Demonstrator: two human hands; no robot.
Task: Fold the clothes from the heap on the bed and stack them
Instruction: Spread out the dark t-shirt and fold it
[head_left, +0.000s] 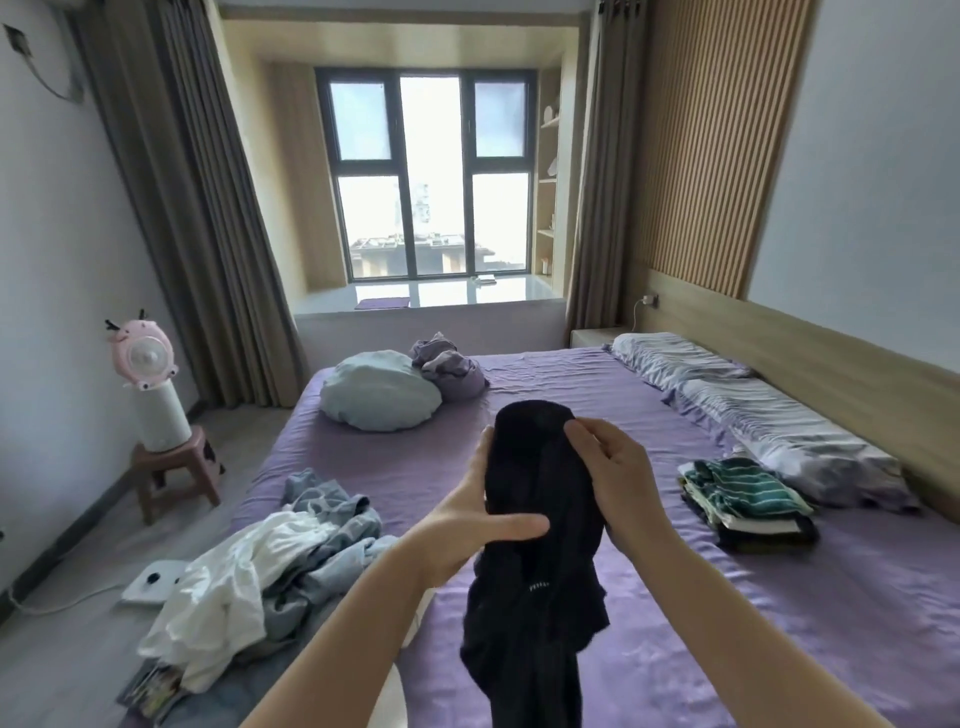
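A black garment (540, 561) hangs bunched in the air above the purple bed (675, 623), between both hands. My left hand (467, 525) holds its left side, thumb stretched across the front and fingers behind the cloth. My right hand (618, 478) grips its upper right side, thumb on the front near the top. The heap of unfolded clothes (260, 571), white and pale blue, lies at the bed's left edge. A stack of folded clothes (748, 504) with a green striped piece on top sits at the right, near the pillows.
A pale blue round cushion (382, 389) and a crumpled purple bundle (452, 369) lie at the far end of the bed. Two striped pillows (753, 410) line the headboard on the right. A pink fan (145, 358) stands on a stool (174, 467) on the floor at left.
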